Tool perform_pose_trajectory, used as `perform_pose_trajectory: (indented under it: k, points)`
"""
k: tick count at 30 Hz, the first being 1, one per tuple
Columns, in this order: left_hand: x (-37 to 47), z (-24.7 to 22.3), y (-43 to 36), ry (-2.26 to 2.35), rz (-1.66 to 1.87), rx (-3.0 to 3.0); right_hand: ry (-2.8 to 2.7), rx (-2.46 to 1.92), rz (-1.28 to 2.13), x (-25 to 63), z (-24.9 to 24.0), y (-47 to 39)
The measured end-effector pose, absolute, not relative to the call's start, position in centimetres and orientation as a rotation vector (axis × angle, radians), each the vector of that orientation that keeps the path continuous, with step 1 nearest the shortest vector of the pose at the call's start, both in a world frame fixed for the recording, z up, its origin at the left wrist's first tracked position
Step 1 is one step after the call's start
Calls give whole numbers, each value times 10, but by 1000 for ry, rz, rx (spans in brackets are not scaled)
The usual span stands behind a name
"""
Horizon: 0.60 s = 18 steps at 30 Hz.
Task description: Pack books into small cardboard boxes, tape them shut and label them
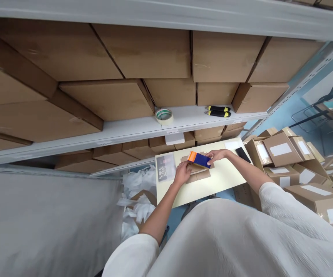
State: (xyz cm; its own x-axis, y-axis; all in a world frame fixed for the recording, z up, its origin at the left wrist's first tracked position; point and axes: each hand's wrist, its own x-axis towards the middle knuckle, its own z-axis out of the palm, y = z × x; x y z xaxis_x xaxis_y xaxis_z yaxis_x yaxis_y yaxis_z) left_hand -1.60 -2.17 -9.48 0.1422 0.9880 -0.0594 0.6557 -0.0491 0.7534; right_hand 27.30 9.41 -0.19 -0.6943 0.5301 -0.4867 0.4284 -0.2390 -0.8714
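A small flat blue and orange box [201, 161] is held between my two hands, tilted above the table. My right hand [216, 156] pinches its right end, thumb on the near side. At the orange end, my left hand [182, 172] has its fingers curled against the left edge. Beneath lies a flattened brown cardboard piece [198, 176], partly hidden by the box and my left hand. All this is over a cream tabletop [180, 196]. A printed sheet with pictures [166, 168] lies on its left, and a black phone [243, 155] on its right.
Ahead, a grey shelf [128, 127] carries stacked cartons [108, 100], a tape roll [164, 116] and two black-and-yellow utility knives [218, 111]. Labelled cartons [281, 148] pile up at right. White plastic wrapping [143, 207] is heaped left of the table.
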Motion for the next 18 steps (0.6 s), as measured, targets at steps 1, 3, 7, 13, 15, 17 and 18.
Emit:
perform_pose_trajectory:
  k: [1, 3, 7, 13, 15, 17, 18]
  points:
    - [-16, -93, -20, 1582, 669, 1726, -1890, -1226, 2067, 272, -2, 96]
    - [-14, -89, -16, 1577, 701, 1635, -1900, -1279, 1999, 272, 1, 98]
    - [-9, -85, -10, 1507, 782, 1493, -2049, -1280, 1976, 271, 14, 100]
    - [-16, -61, -7, 1459, 1001, 1361, -2399, -1247, 1879, 269, 31, 93]
    - [-19, -42, -3, 1477, 1000, 1569, -2436, -1250, 1843, 268, 33, 90]
    - [-18, -23, 4, 1430, 879, 1835, -2459, -1242, 1822, 267, 33, 88]
    - [-16, -14, 7, 1392, 794, 1942, -2471, -1236, 1811, 267, 34, 88]
